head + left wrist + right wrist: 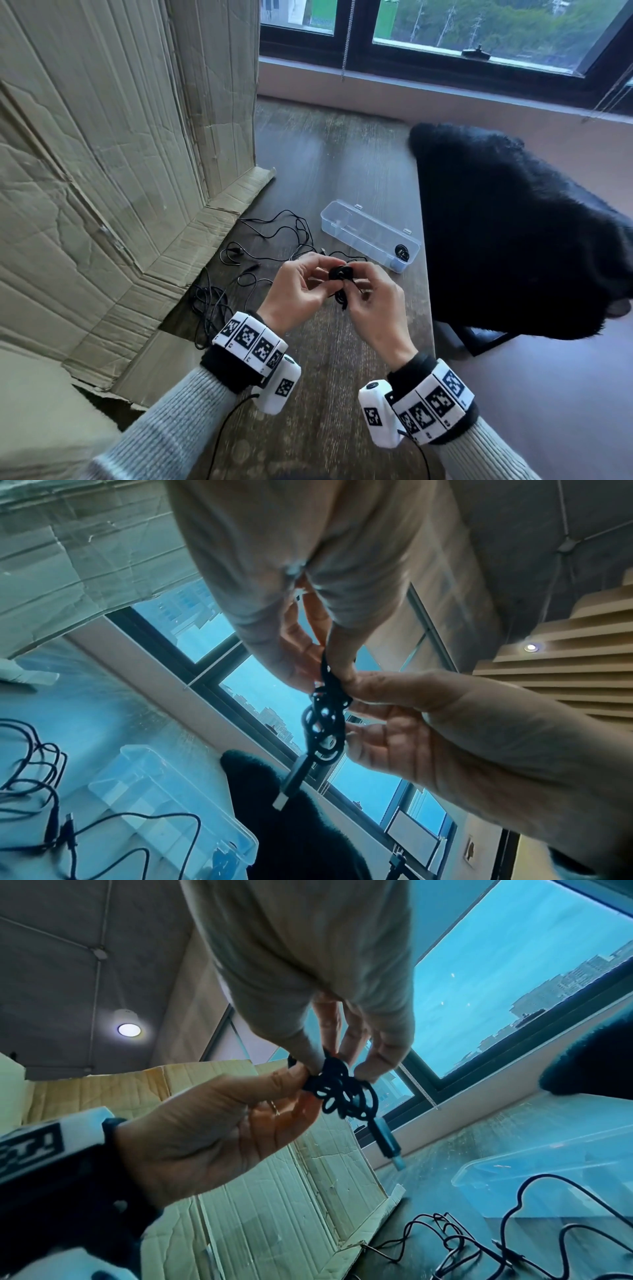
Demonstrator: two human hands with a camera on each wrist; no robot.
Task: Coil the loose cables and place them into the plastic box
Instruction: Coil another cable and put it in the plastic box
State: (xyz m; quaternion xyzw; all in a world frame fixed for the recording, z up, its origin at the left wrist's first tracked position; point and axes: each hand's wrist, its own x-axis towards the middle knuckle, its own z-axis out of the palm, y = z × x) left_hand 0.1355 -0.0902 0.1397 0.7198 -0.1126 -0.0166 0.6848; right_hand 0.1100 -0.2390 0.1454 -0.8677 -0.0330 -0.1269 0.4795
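Note:
A small coiled black cable hangs above the dark wooden table, pinched from both sides. My left hand pinches its left edge and my right hand its right. In the left wrist view the coil shows as tight loops with a USB plug dangling below. The right wrist view shows the same coil and plug. The clear plastic box lies open behind my hands, with another coiled cable in its near end. Loose black cables sprawl to the left.
Flattened cardboard leans along the table's left side, its flap lying over the tabletop. A black fuzzy cover on a chair stands past the table's right edge. A window sill runs behind the table.

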